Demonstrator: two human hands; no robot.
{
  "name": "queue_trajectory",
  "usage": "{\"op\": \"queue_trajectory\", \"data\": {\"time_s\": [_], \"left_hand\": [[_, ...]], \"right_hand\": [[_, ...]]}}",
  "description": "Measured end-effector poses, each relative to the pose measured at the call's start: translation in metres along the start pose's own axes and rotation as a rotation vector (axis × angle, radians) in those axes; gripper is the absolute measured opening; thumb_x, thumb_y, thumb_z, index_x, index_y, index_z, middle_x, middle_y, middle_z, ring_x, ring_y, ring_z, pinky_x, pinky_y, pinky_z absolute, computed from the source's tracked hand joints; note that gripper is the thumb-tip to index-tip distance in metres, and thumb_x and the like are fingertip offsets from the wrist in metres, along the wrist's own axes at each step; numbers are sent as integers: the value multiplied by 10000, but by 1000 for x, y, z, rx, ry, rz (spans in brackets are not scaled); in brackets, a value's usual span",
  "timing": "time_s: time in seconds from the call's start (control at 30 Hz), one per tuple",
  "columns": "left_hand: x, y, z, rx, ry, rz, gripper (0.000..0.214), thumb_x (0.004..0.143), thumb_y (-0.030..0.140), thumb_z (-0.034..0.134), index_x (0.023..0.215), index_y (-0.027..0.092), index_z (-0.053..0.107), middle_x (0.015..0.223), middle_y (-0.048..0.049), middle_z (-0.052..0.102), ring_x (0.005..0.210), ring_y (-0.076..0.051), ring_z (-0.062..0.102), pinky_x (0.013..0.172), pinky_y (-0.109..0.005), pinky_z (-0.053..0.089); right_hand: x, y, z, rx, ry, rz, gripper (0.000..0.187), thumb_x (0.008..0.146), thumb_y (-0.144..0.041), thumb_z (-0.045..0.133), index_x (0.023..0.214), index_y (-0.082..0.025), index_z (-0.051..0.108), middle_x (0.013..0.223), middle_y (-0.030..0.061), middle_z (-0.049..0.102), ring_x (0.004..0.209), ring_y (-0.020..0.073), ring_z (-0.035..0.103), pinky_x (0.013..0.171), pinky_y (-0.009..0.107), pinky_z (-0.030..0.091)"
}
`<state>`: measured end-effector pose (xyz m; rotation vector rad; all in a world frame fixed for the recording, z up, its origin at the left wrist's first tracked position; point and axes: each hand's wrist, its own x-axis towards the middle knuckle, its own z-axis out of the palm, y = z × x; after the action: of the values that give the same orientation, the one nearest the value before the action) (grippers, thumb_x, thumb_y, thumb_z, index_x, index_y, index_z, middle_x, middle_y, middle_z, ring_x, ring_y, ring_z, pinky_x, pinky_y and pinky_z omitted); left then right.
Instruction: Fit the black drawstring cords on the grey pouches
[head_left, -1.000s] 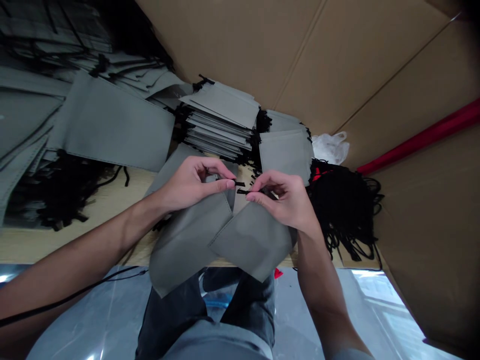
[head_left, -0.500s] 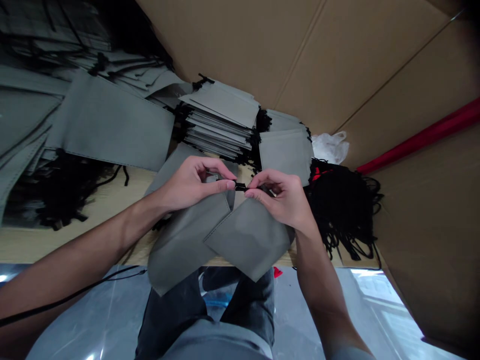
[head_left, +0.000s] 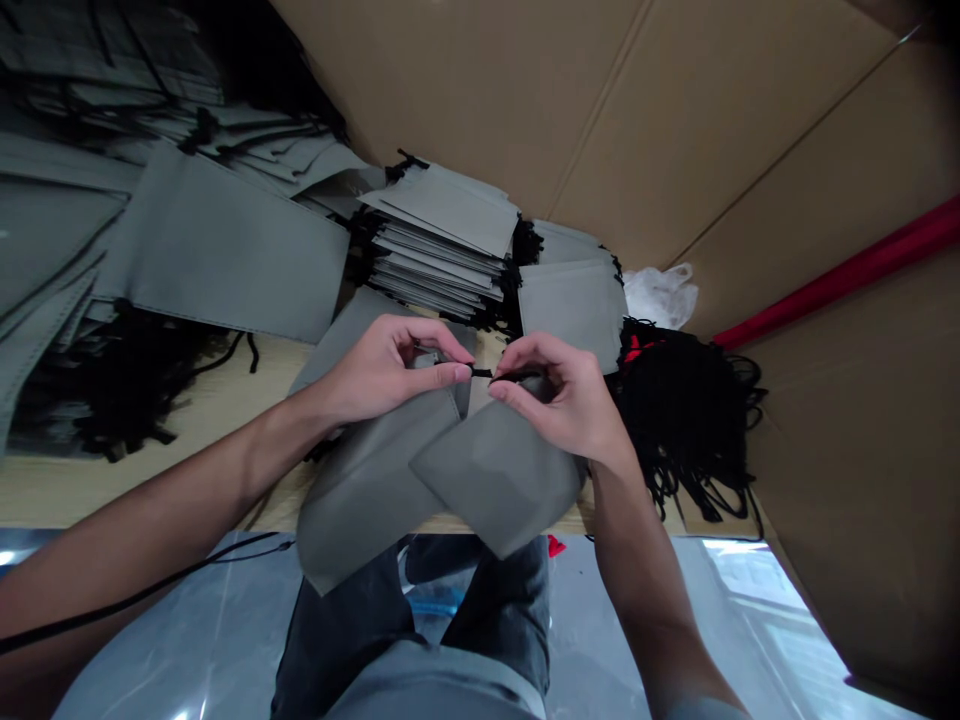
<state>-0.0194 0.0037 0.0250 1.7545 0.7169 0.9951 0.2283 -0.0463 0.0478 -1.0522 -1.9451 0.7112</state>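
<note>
Over the pouch (head_left: 450,470), both hands pinch a black cord (head_left: 484,374).

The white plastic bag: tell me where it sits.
In the head view, the white plastic bag lies right of centre against the cardboard wall, just right of the grey pouch stack and above the black cords.

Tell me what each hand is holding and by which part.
Both hands pinch a black cord at its ends: left hand and right hand, thumb and forefinger each, above the grey cloth bag.
</note>
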Motion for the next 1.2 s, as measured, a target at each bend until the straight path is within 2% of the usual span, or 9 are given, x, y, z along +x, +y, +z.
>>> {"op": "queue_trajectory", "data": {"time_s": [0.2,0.37,0.6,0.7,0.8,0.9,1.0,1.13,1.2], "left_hand": [[-1,1,3,0,-4,-57,328,836,485,900,995,209,823,968,-51,812,921,-205,729,806,-303,570],[0,-3,6,32,52,-81,440,779,524,930,983,200,714,953,-31,724,718,-128,598,578,-242,436],[1,-10,14,-136,67,-83,535,870,679,802,958,194,595,882,-8,613,753,-123,558,653,-227,460],[1,1,2,-121,-84,-211,469,939,661,729,965,199,649,762,22,586,616,-102,502,520,-208,359],[1,12,-15,-152,-333,-271,375,847,501,876,1016,219,695,829,2,710,642,-123,618,521,-195,424],[3,17,-27,-207,-374,-271,305,818,384,898,1029,224,747,868,-15,767,645,-125,672,534,-182,478],[3,16,-33,-222,-421,-329,264,819,337,892,1051,235,817,880,-35,805,665,-149,719,569,-204,542],[0,9,-33,-195,-525,-401,257,807,357,897,1042,255,877,945,-75,852,713,-212,773,638,-288,628],[-1,5,-30,-145,-546,-376,257,802,372,895,1033,259,888,970,-84,856,734,-220,778,654,-295,630]], "right_hand": [[4,3,16,69,-111,101,321,865,-439,900,1032,-211,748,911,11,777,819,172,700,781,291,544],[7,4,22,120,-118,129,287,915,-455,840,996,-190,769,865,1,747,789,148,644,758,270,507],[7,12,25,152,-221,116,298,860,-416,889,902,-172,723,824,-15,640,772,142,561,734,272,464],[8,20,8,147,-38,164,369,797,-463,933,930,-181,735,850,-3,664,776,153,576,734,277,483],[7,26,-18,149,84,224,452,782,-537,939,1012,-190,761,909,13,695,842,177,617,780,290,519],[5,29,-43,155,-116,303,501,819,-604,902,1069,-185,790,962,38,745,876,200,663,787,299,540],[5,33,-56,240,-171,259,645,835,-774,802,1081,-178,809,915,57,761,825,198,682,774,298,546],[10,36,-48,397,-171,262,875,804,-973,602,1046,-164,828,839,86,755,722,184,664,662,285,518],[14,33,-35,386,-278,258,808,829,-929,644,994,-158,823,824,80,756,714,175,653,647,275,503]]}}
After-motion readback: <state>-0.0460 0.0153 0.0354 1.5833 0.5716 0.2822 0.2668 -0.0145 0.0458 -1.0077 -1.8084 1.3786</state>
